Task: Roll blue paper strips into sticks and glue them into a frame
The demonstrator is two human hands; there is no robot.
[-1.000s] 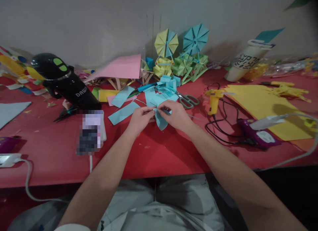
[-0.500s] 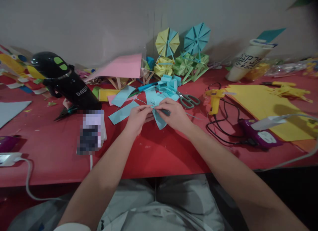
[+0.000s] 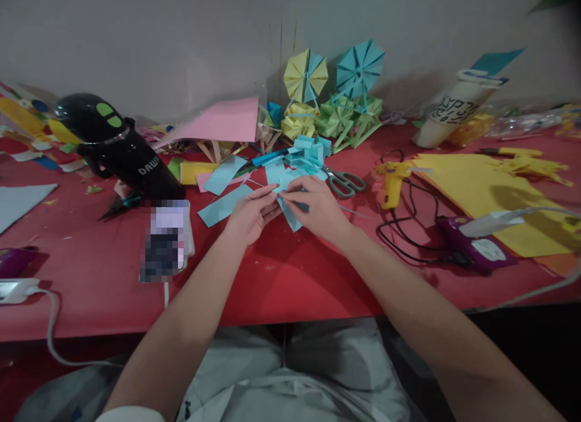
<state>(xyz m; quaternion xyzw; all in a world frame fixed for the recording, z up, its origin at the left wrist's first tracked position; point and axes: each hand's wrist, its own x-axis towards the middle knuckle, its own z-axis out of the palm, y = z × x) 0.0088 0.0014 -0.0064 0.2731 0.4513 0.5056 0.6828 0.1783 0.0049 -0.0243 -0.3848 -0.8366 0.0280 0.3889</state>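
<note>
My left hand and my right hand meet over the middle of the red table. Their fingertips pinch a small piece of light blue paper between them. In my right hand's palm a dark grey, slim object is tucked; its kind is mostly hidden by the fingers. Beneath both hands lies a larger blue paper piece with a pointed lower end. Blue paper strips are left of the hands, and a heap of folded blue strips sits just behind. Grey-handled scissors rest right of that heap.
A yellow glue gun with a black cord stands at right, by yellow paper sheets and a purple power block. Left are a phone and a black bottle. Folded paper wheels stand against the wall.
Both hands stay in place over the blue paper. My left fingers have straightened and risen slightly, and my right fingers have shifted a little on the small piece.
</note>
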